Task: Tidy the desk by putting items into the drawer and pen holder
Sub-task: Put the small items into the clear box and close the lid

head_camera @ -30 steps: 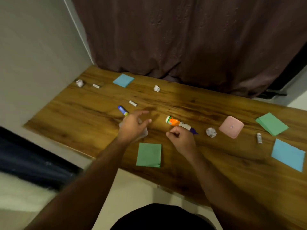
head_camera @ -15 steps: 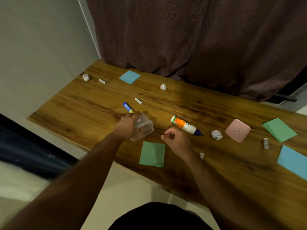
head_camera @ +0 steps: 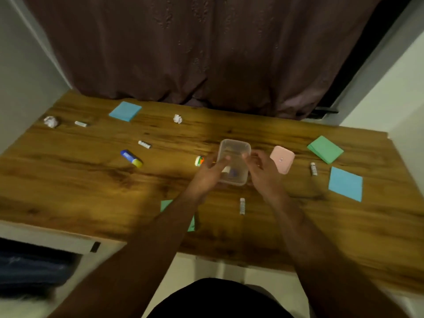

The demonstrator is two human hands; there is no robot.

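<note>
the clear container (head_camera: 234,161) is held above mid-desk (head_camera: 68,180) between the left hand (head_camera: 207,174) at 9 o'clock and the right hand (head_camera: 261,171) at 3 o'clock, fingers curled on its walls, the glue bottle (head_camera: 199,161) lying just beyond the left hand, nearer it.

Wooden table (head_camera: 68,180) below a dark curtain, strewn with blue note pads (head_camera: 125,111) (head_camera: 345,184), green pads (head_camera: 325,149) (head_camera: 191,222), pink square case (head_camera: 282,159), glue stick (head_camera: 131,158), crumpled paper balls (head_camera: 51,121) (head_camera: 177,118), small white tubes (head_camera: 144,144) (head_camera: 80,123) (head_camera: 242,206) (head_camera: 313,168), partly hidden orange-labelled bottle (head_camera: 199,160).
</note>
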